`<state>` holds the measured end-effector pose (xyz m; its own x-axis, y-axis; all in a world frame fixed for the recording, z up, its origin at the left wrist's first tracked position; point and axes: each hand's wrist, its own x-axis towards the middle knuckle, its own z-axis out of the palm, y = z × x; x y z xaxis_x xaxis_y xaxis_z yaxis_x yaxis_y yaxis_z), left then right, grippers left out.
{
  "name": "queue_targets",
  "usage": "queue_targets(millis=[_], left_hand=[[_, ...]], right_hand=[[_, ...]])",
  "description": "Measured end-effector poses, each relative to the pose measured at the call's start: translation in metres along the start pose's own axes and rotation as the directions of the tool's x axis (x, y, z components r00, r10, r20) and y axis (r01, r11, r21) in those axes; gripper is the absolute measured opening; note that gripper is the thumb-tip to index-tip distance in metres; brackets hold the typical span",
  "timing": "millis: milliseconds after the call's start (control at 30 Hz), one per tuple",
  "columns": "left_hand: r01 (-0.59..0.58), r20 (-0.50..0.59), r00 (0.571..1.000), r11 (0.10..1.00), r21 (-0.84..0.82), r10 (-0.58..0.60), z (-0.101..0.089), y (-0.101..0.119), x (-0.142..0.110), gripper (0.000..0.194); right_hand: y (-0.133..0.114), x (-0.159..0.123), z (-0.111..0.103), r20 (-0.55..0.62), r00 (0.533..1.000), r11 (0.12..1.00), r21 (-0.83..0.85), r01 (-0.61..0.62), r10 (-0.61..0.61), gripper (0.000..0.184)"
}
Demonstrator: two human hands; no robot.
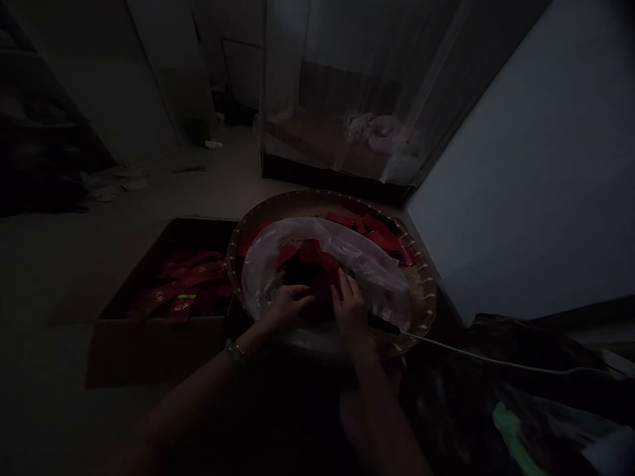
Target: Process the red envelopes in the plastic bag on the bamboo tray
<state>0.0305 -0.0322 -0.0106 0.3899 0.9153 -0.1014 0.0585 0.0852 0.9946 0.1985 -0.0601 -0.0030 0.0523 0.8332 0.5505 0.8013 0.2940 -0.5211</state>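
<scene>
The room is very dim. A red packet [325,287] is between my two hands, above an opened clear plastic bag [381,274] that lies in a round woven tray [427,291]. My right hand [351,304] has its fingers closed on the packet's right side. From the left, my left hand [288,307] reaches in with thumb and fingers curled at the packet's lower left edge; its fingertips are hard to make out. Further red pieces [310,251] show inside the bag, around a dark patch. More red packets [380,235] lie along the tray's far right side.
On the left stands an open cardboard box [159,354] full of red packets [198,271] with gold print. A white cord [476,356] runs from the tray to the right. Behind is a bed [317,142] under a net; a pale wall [520,165] rises on the right.
</scene>
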Motion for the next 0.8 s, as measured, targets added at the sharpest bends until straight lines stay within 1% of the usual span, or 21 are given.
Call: queue_targets(millis=[100, 200, 300, 367, 500, 567, 667, 733, 800], left_hand=[[-0.009, -0.001, 1.000, 1.000, 0.000, 0.009, 0.000, 0.001, 0.000, 0.033], [-0.017, -0.008, 1.000, 1.000, 0.025, 0.017, 0.000, 0.000, 0.000, 0.033], [-0.046, -0.007, 0.999, 0.993, 0.110, 0.047, -0.001, -0.003, 0.000, 0.031], [-0.072, -0.006, 0.997, 0.982, 0.176, 0.075, -0.001, -0.004, -0.001, 0.028], [-0.103, 0.003, 0.995, 0.971, 0.215, 0.105, -0.002, -0.005, -0.002, 0.027], [-0.121, 0.016, 0.993, 0.965, 0.235, 0.121, -0.001, -0.003, -0.003, 0.025], [-0.145, 0.006, 0.989, 0.954, 0.263, 0.149, -0.001, -0.001, -0.003, 0.023], [-0.150, -0.051, 0.984, 0.949, 0.276, 0.170, -0.002, -0.001, -0.003, 0.023], [-0.143, -0.121, 0.976, 0.950, 0.278, 0.183, -0.003, 0.000, -0.002, 0.026]], right_hand=[[-0.001, 0.000, -0.001, -0.003, 1.000, 1.000, -0.006, 0.015, -0.015, 0.041], [-0.001, 0.000, -0.003, -0.029, 0.999, 1.000, 0.003, 0.014, -0.014, 0.035], [0.001, 0.000, -0.005, -0.096, 0.995, 1.000, 0.005, -0.029, 0.029, 0.028], [0.005, 0.001, -0.005, -0.111, 0.991, 0.997, 0.030, -0.072, 0.075, 0.029], [0.016, 0.004, -0.005, -0.064, 0.982, 0.977, 0.133, -0.168, 0.178, 0.032], [0.020, 0.005, -0.006, -0.036, 0.980, 0.968, 0.167, -0.185, 0.194, 0.031], [0.022, 0.005, -0.010, -0.030, 0.986, 0.976, 0.151, -0.156, 0.162, 0.027], [0.019, 0.004, -0.013, -0.063, 0.994, 0.990, 0.112, -0.083, 0.091, 0.023], [0.015, 0.004, -0.015, -0.088, 0.996, 0.995, 0.096, 0.025, -0.017, 0.017]])
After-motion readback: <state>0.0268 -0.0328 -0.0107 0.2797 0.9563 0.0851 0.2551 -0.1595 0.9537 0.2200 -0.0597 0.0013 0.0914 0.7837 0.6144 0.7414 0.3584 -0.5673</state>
